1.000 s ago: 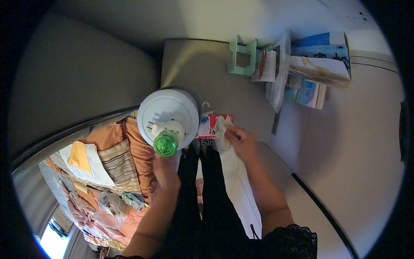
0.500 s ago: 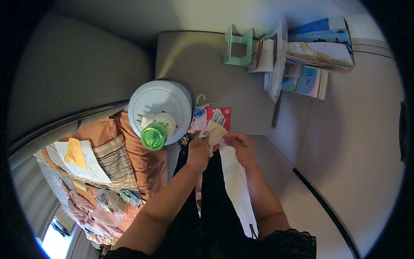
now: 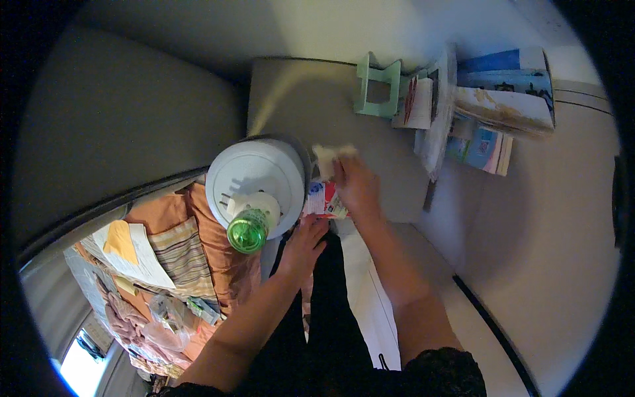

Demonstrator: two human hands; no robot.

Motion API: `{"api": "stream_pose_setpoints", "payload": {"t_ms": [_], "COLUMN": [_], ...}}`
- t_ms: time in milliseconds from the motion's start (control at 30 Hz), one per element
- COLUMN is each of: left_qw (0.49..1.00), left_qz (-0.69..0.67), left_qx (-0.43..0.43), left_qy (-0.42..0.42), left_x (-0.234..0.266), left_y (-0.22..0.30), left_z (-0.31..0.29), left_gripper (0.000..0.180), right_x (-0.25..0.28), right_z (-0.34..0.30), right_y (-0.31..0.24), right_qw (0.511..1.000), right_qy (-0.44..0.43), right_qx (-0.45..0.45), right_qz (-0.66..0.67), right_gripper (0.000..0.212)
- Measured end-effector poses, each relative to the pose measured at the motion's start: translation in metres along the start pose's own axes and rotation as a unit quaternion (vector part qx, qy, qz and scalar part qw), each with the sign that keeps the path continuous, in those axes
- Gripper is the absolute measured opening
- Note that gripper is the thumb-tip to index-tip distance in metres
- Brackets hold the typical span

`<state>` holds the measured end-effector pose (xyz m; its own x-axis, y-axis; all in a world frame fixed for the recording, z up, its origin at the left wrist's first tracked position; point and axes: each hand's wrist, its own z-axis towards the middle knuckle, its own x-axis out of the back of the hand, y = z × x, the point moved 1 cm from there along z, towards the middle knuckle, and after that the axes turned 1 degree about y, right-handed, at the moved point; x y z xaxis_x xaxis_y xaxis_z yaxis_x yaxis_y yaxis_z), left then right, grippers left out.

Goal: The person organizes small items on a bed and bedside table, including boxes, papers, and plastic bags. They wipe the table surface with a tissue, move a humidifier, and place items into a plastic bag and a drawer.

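My right hand (image 3: 357,187) grips a crumpled beige cloth or tissue (image 3: 329,159), pressed on or held just over the grey tabletop (image 3: 291,92); its exact kind is unclear. Nearer to me lies a flat red and white printed card or packet (image 3: 324,198), partly covered by the right wrist. At the packet's near edge rests my left hand (image 3: 304,248), its fingers stretched out and nothing seen in them. Left of both hands stands a round container with a white lid (image 3: 254,172), carrying a green transparent bottle or cup (image 3: 248,231) and a white plug adapter (image 3: 264,206).
A mint green stand (image 3: 378,89) and a rack of books and papers (image 3: 496,99) line the tabletop's far right. To the left is a bed with orange bedding (image 3: 198,225), striped cloth, papers (image 3: 139,251) and a clear plastic bag (image 3: 169,321). A pale wall panel closes the right side.
The beige cloth or tissue has passed from my left hand to my right, which has moved farther over the tabletop. My left hand has lowered to the packet's near edge. The view has shifted slightly.
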<state>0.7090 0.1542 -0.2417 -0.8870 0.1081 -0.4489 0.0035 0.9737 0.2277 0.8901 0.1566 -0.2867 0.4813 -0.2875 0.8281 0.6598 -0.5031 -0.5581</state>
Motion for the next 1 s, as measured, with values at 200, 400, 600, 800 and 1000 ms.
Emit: {"api": "stream_pose_setpoints", "payload": {"t_ms": [200,400,600,800,1000], "left_qw": [0.994,0.993,0.988,0.948,0.960], "left_qz": [0.053,-0.003,-0.020,0.147,-0.153], "left_qx": [-0.007,-0.056,-0.123,-0.241,-0.222], "left_qy": [0.095,0.103,0.087,0.149,0.074], "left_x": [0.054,0.075,0.094,0.105,0.104], "left_y": [-0.004,0.006,0.011,0.030,0.048], "left_z": [-0.026,-0.032,-0.027,-0.030,-0.015], "left_gripper": [0.050,0.041,0.038,0.034,0.038], "right_x": [-0.016,-0.095,-0.037,-0.019,-0.069], "right_z": [0.204,0.179,0.046,0.041,0.205], "right_y": [-0.043,0.042,0.004,-0.021,-0.018], "right_qw": [0.941,0.962,0.957,0.969,0.964], "right_qy": [-0.178,-0.051,-0.132,-0.178,-0.105], "right_qx": [0.005,-0.052,-0.251,-0.084,0.152], "right_qz": [-0.289,-0.261,0.057,-0.150,-0.194], "right_gripper": [0.034,0.036,0.041,0.049,0.045]}}
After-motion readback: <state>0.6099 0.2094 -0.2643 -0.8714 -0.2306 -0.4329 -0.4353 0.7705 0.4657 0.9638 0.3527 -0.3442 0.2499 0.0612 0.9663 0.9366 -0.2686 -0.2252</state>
